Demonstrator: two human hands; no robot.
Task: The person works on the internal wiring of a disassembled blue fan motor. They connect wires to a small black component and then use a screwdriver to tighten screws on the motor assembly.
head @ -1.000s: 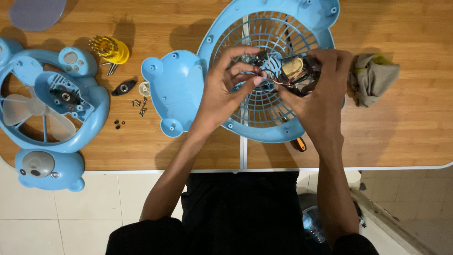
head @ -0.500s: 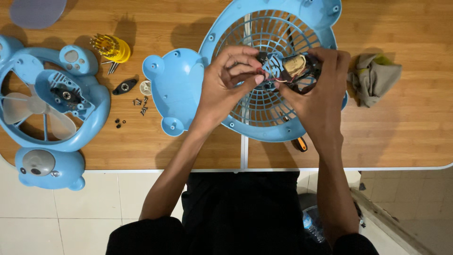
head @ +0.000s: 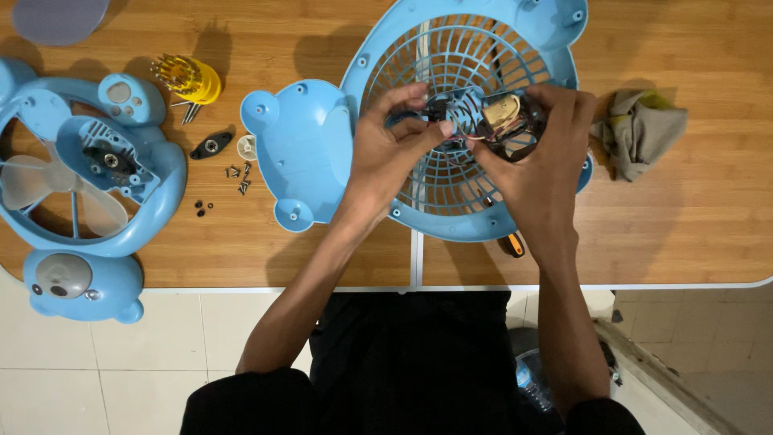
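**A:** What are the hands doing?

**B:** Both meet over the middle of a round blue fan grille [head: 451, 185] lying flat on the wooden table [head: 692, 234]. The right hand [head: 535, 173] is closed around a small fan motor [head: 503, 119], dark with a brass-coloured core and thin wires. The left hand [head: 394, 149] is pinched shut, thumb and fingertips gripping a small blue-and-black piece at the motor's left end. I cannot tell exactly what that piece is.

**A:** How would this be handled well?

**B:** My judgement: keep the motor steady in the right hand and let the left do the fine work, pulling gently so the thin wires are not strained.

**A:** What lies around them?

**B:** Just left of the grille, a blue bear-shaped cover [head: 302, 153]. Further left, loose screws [head: 239, 173], a black oval part [head: 211, 146] and a yellow holder of screwdriver bits [head: 189, 78]. At the far left, another blue fan body [head: 88, 185] with pale blades. Right of the grille, a crumpled cloth [head: 640, 129]. Near the table edge, an orange tool handle [head: 512, 244] shows under the right wrist.
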